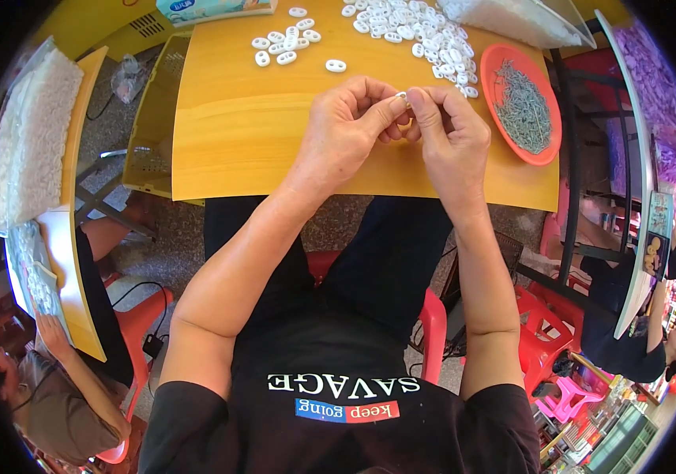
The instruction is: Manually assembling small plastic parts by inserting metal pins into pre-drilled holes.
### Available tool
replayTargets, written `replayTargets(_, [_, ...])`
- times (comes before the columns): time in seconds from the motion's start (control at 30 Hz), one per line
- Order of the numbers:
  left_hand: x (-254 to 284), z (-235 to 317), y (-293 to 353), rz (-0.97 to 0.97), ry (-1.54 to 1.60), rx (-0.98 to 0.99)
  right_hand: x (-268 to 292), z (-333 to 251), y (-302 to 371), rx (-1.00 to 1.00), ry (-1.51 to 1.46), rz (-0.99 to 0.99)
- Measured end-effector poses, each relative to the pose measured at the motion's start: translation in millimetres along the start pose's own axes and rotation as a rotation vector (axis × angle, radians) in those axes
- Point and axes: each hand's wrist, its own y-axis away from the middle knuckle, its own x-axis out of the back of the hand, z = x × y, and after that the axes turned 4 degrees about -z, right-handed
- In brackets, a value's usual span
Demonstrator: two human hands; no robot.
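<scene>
Yellow-orange wood tabletop [235, 134] spreads beneath and around both hands in the head view, with a speckled floor [176, 237] showing nearer the body, beyond its edge. The left hand [342, 130] and the right hand [458, 134] meet above the table, fingertips almost touching. Each is closed to a pinch, thumb against curled fingers, and together they grip a small pale piece [402, 95]. Fingertips cover most of it, so I cannot tell its full shape.

Ahead of the left hand and off to its left lies a small cluster of white oval pieces [286, 43], each with two holes; a lone oval piece [336, 65] sits nearer that hand. Straight beyond the right hand, a much larger heap of similar ovals [425, 35] runs down toward its knuckles. Just beside the right hand, on its right, stands a red-orange dish [504, 55] holding many thin grey metal pieces [521, 110]. Past the heap is a clear container [512, 24] with white contents, and at the far edge, left of the hands, a tissue pack [212, 9].

Well to the left of the hands, beyond a yellow crate [152, 118], a co-worker [69, 411] sits at another table beside a bulky bag of white pieces [34, 134]. Well to the right, another person in dark clothing [626, 332] sits near purple bagged goods [658, 95].
</scene>
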Motion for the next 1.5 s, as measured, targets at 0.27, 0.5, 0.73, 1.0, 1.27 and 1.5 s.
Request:
replayTargets(0.27, [-0.9, 3.6, 4.3, -0.022, 0.013, 0.005, 30.6, -3.7, -18.6, 0.296, 0.299, -0.161])
replayTargets(0.5, [-0.8, 4.9, 6.9, -0.049, 0.002, -0.008, 39.9, -5.3, -30.4, 0.543, 0.504, -0.360])
replayTargets(0.73, [-1.3, 4.6, 6.4, -0.045, -0.003, 0.011, 29.2, 2.7, -22.8, 0.577, 0.415, -0.301])
replayTargets(1.0, [-2.5, 0.1, 4.2, -0.030, -0.114, -0.029, 22.1, 9.6, -15.0, 0.471, 0.370, -0.222])
replayTargets(1.27, [0.4, 17.5, 27.5, 0.095, 0.053, -0.101, 14.6, 7.1, -35.3, 0.010, 0.043, -0.360])
replayTargets(1.5, [26.5, 27.3, 39.9, 0.181, 0.111, -0.088, -34.6, 12.2, -60.6, 0.553, 0.523, -0.353])
